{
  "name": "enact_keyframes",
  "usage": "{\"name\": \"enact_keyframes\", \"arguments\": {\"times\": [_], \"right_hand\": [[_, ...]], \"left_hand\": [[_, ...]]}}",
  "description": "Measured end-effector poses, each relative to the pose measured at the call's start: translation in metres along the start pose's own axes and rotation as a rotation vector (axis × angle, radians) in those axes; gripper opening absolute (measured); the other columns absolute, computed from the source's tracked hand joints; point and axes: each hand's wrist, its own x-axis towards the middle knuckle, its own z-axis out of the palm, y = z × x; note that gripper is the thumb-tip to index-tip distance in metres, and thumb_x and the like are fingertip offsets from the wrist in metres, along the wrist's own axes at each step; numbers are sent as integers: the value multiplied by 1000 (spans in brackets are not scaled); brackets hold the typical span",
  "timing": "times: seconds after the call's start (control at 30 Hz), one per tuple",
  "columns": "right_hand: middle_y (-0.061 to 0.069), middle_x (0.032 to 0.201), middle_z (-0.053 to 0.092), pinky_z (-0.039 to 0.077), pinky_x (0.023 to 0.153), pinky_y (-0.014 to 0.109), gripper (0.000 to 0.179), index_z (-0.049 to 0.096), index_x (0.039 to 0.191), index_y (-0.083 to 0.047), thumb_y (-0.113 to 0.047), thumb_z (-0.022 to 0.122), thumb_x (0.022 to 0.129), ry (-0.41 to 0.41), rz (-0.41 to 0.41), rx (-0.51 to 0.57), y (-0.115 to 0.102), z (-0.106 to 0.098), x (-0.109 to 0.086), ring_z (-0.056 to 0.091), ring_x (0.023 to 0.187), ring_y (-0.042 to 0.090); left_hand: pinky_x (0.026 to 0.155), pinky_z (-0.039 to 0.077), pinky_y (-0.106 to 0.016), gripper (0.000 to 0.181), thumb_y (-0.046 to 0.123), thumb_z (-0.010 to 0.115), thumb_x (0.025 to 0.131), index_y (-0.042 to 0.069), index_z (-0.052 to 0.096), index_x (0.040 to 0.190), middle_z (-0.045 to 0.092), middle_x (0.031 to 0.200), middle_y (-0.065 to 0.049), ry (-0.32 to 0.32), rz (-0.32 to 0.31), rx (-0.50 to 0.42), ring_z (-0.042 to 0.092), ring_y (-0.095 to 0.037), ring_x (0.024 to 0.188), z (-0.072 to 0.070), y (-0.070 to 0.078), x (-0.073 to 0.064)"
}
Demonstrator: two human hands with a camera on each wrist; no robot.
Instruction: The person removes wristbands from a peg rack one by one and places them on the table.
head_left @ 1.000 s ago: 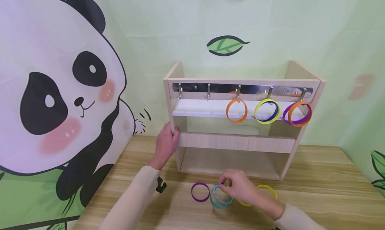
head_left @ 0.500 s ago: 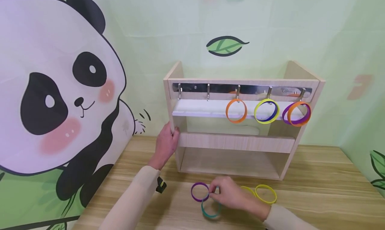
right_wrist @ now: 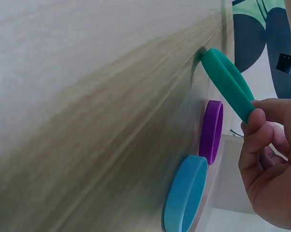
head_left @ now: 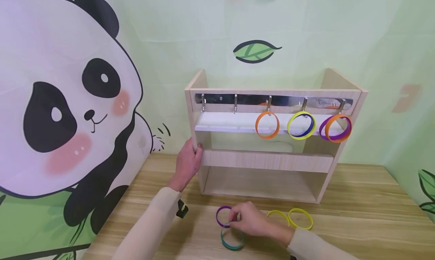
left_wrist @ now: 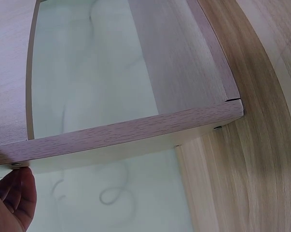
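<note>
With thumb and forefinger my right hand (head_left: 249, 220) pinches a teal silicone wristband (right_wrist: 227, 82), tilted, its lower edge close to the tabletop. A purple wristband (right_wrist: 211, 133) and a light blue wristband (right_wrist: 186, 193) lie near it in the right wrist view. In the head view the light blue one is hidden behind my hand. My left hand (head_left: 188, 160) holds the left side panel of a small wooden shelf (head_left: 265, 162), thumb at its front edge. Only its curled fingers (left_wrist: 22, 198) show in the left wrist view, against the panel.
Two yellow wristbands (head_left: 300, 228) lie right of my right hand. A metal hook rail (head_left: 285, 100) spans the shelf's top. An orange wristband (head_left: 267, 137) hangs from its middle hook, with more bands on the two hooks at right. The two left hooks carry no bands.
My right hand has moved left, pulling the teal wristband left and toward me, away from the light blue one. The left hand and shelf stay put.
</note>
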Motion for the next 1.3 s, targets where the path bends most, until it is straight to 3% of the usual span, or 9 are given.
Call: {"name": "enact_keyframes", "arguments": {"times": [0.4,0.6,0.93,1.3], "right_hand": [[5,87,79,56,72,16,7,80,88,-5,1,82,87,-90,-6,18,7,13,12,74,80,7],[2,88,79,56,73,15,8,80,90,-6,2,81,87,-154,-17,-19,8,11,16,72,81,4],[-1,89,78,54,73,15,9,81,93,-8,1,81,89,-192,-29,-68,6,12,17,69,81,0],[1,91,78,55,60,16,8,80,96,-4,2,78,92,-212,8,7,5,12,17,68,73,-2]], "left_hand": [[87,62,-56,39,25,44,108,-4,59,128,66,117,-25,-5,-6,-8,68,-41,105,-1,2,1],[85,62,-56,35,24,45,108,-4,59,123,66,113,-25,7,14,-9,68,-41,102,-1,3,1],[86,61,-57,35,25,46,107,-4,60,121,66,114,-26,16,20,-12,68,-42,102,-1,2,2],[87,60,-57,33,25,45,107,-3,60,118,66,115,-25,4,-2,-2,67,-41,103,0,1,0]]}}
